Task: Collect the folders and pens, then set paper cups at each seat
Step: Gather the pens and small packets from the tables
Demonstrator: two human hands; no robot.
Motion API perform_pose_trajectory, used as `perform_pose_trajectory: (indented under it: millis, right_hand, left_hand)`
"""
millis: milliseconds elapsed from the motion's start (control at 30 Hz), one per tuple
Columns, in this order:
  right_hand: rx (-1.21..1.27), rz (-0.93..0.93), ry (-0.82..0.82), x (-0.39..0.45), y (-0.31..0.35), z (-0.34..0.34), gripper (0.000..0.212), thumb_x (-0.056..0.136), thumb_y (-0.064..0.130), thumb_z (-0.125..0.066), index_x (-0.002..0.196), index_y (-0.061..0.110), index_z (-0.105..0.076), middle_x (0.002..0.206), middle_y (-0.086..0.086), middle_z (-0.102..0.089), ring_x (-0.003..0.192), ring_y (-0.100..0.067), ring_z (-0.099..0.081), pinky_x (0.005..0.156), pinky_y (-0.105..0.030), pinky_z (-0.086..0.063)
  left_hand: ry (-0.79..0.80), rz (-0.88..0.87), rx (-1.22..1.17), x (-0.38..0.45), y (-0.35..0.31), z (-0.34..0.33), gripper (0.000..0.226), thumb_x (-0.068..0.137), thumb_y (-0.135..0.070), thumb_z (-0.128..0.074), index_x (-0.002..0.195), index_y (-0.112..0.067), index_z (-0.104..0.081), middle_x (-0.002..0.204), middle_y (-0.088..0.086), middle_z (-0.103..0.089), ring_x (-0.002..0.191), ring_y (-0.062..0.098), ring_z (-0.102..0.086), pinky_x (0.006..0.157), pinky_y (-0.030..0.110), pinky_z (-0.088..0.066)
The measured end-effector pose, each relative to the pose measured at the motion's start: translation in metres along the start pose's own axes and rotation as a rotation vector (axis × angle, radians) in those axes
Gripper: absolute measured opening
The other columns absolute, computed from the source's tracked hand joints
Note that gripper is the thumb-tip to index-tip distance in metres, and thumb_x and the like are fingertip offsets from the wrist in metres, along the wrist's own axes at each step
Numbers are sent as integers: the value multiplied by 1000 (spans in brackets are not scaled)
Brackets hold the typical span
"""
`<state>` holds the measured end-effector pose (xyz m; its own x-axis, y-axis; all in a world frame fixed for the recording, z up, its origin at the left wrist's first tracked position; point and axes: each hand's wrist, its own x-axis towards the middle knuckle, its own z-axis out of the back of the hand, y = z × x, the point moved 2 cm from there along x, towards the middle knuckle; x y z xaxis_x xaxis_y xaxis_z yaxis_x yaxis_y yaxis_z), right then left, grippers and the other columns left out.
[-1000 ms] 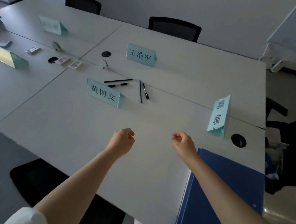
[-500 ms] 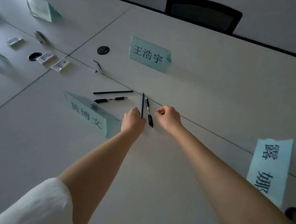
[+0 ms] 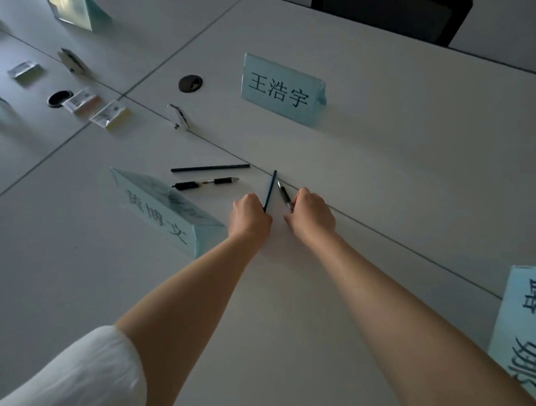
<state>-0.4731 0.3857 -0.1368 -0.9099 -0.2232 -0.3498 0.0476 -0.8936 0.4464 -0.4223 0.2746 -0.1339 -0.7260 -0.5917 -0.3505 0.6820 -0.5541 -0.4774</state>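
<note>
Pale blue name cards [image 3: 282, 91] (black lettering), black pens [image 3: 205, 182], white table [image 3: 391, 148]

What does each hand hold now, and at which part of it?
The left hand grips the dark pencil at its near end. The right hand grips the pen at its near end; its tip points away.

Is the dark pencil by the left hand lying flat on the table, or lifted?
Lifted: the left hand grips the dark pencil at its near end.
</note>
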Motion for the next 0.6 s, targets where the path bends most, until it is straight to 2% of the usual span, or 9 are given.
perform_pose_trajectory:
  millis: [133, 233, 300, 333, 400, 500, 600]
  right_hand:
    - [-17, -40, 29, -14, -12, 1, 31, 85, 14, -54, 113, 5, -46, 118, -16, -55, 107, -35, -57, 78, -34, -44]
    - [78, -73, 53, -25, -12, 8, 30, 81, 15, -52, 108, 3, -46, 115, -17, -56, 104, -35, -57, 73, -33, -41]
    - [152, -71, 35, -31, -3, 12, 28, 83, 14, -50, 107, 2, -44, 112, -19, -57, 101, -36, -58, 71, -34, -41]
    - [168, -70, 22, -33, 3, 13, 26, 85, 13, -48, 108, 1, -43, 112, -21, -58, 100, -38, -58, 72, -35, -42]
    - [150, -39, 2, -35, 22, 15, 20, 89, 11, -43, 107, 3, -41, 110, -23, -59, 99, -39, -58, 70, -34, -39]
    - [79, 76, 36, -34, 49, 13, 4, 93, 11, -35, 96, 8, -36, 104, -24, -60, 84, -34, -54, 66, -32, -35]
    - [66, 119, 91, -32, 69, 7, 17, 92, 18, -40, 96, 4, -49, 101, -19, -62, 88, -33, -57, 71, -37, -44]
  left_hand:
    - [44, -27, -79, -2, -6, 15, 13, 81, -8, -66, 74, -7, -56, 87, 15, -64, 79, 31, -61, 71, 34, -53]
    - [59, -57, -276, -1, -13, 44, 12, 84, -8, -61, 85, 3, -66, 90, 21, -70, 77, 31, -72, 73, 42, -61]
    - [49, -113, -294, 5, -15, 70, 17, 87, -10, -56, 89, 3, -66, 88, 18, -69, 77, 31, -71, 72, 42, -61]
    - [46, -148, -267, 9, -15, 84, 18, 88, -13, -54, 91, 1, -65, 87, 15, -68, 77, 30, -69, 70, 39, -60]
    - [49, -217, -175, 20, -10, 114, 17, 92, -16, -51, 93, -4, -63, 80, 7, -60, 70, 21, -59, 56, 29, -50]
    - [54, -306, 3, 42, 10, 154, 13, 93, -16, -49, 87, -8, -58, 70, 2, -51, 61, 16, -48, 49, 24, -36]
    - [54, -415, 175, 70, 34, 180, 11, 90, -17, -54, 84, -9, -57, 70, 4, -53, 62, 19, -48, 49, 26, -35]
